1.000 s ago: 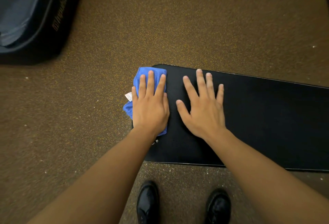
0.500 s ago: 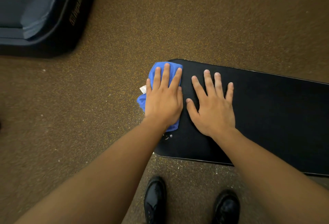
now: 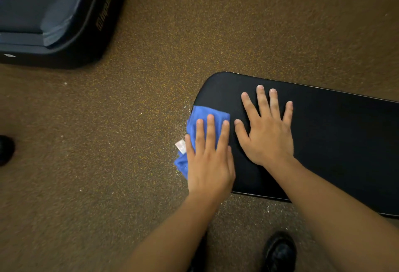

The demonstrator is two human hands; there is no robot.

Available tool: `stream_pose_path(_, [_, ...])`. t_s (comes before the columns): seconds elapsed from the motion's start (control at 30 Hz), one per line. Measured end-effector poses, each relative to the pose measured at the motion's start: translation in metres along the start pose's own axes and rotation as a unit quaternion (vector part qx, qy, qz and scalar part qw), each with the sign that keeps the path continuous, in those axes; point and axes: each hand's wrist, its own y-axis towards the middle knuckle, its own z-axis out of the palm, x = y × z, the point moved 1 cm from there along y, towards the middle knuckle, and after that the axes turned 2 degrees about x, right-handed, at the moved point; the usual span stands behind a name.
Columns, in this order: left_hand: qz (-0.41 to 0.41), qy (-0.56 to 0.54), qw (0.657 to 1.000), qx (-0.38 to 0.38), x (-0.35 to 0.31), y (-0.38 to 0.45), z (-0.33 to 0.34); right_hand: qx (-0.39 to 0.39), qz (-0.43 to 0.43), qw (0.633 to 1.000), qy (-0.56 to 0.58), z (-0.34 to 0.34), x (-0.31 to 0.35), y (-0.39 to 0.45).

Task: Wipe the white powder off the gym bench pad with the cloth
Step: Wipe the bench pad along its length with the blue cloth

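Observation:
The black gym bench pad [image 3: 336,142] runs from the centre to the right edge of the head view. A blue cloth [image 3: 201,113] with a white tag lies on the pad's left end and hangs partly off its edge. My left hand [image 3: 209,159] presses flat on the cloth, fingers together. Beside it, my right hand [image 3: 266,131] rests flat on the bare pad with fingers spread, holding nothing. No white powder shows on the visible pad surface. White specks lie on the floor by the pad's left end and front edge.
Brown speckled rubber floor [image 3: 129,142] surrounds the bench. A dark padded equipment base [image 3: 64,23] sits at the top left. My black shoe [image 3: 280,252] stands below the pad's front edge. Another dark object [image 3: 5,148] is at the left edge.
My left hand has slid the cloth toward me along the pad's left end, baring the far corner. The small white specks near my wrist are no longer seen. The right hand stays flat.

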Motion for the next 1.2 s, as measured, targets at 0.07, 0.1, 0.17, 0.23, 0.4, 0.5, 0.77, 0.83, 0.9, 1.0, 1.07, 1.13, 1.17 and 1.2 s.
stream_pose_path(0.07, [0.011,0.004,1.0,0.0,-0.009,0.003,0.003,0.0,0.001,1.0,-0.001,0.0,0.0,0.0])
stream_pose_path(0.1, [0.014,0.0,1.0,0.0,-0.011,0.011,0.003,0.001,0.001,1.0,-0.001,0.0,0.0,0.001])
stream_pose_path(0.17, [0.031,-0.009,0.999,0.014,-0.01,0.034,0.0,0.002,0.0,1.0,0.001,0.0,0.0,0.001])
stream_pose_path(0.23, [0.067,-0.009,0.997,0.034,-0.005,0.065,-0.006,0.0,0.002,1.0,0.01,0.0,-0.001,0.001])
stream_pose_path(0.4, [0.081,-0.009,0.996,0.024,0.014,0.08,-0.012,-0.004,0.001,1.0,0.014,0.0,-0.002,0.0])
stream_pose_path(0.5, [0.005,-0.02,1.0,-0.007,0.016,0.036,-0.007,-0.003,0.001,1.0,0.013,0.0,-0.002,0.0])
stream_pose_path(0.77, [0.032,-0.005,0.999,0.023,-0.003,0.042,-0.006,-0.004,0.011,1.0,0.02,-0.001,-0.001,0.0])
stream_pose_path(0.83, [0.049,-0.003,0.998,0.036,-0.002,0.085,-0.009,-0.007,0.012,1.0,0.02,0.0,-0.001,0.0])
stream_pose_path(0.9, [0.082,0.006,0.995,0.062,-0.002,0.124,-0.014,-0.009,0.013,1.0,0.019,0.0,0.0,0.0])
stream_pose_path(1.0, [0.119,0.0,0.989,0.084,0.004,0.16,-0.019,-0.013,0.013,1.0,0.017,0.001,0.0,0.001])
stream_pose_path(1.07, [0.1,-0.003,0.993,0.057,0.007,0.152,-0.018,-0.014,0.013,1.0,0.019,0.001,-0.001,0.001])
stream_pose_path(1.13, [0.053,-0.013,0.998,0.018,0.005,0.122,-0.013,-0.014,0.014,1.0,0.022,0.0,-0.001,0.0])
stream_pose_path(1.17, [0.03,-0.019,0.999,0.007,0.004,0.102,-0.01,-0.013,0.013,1.0,0.023,0.0,-0.001,0.0])
stream_pose_path(1.2, [0.013,-0.02,1.0,0.002,0.002,0.082,-0.008,-0.012,0.013,1.0,0.024,0.0,-0.001,0.001])
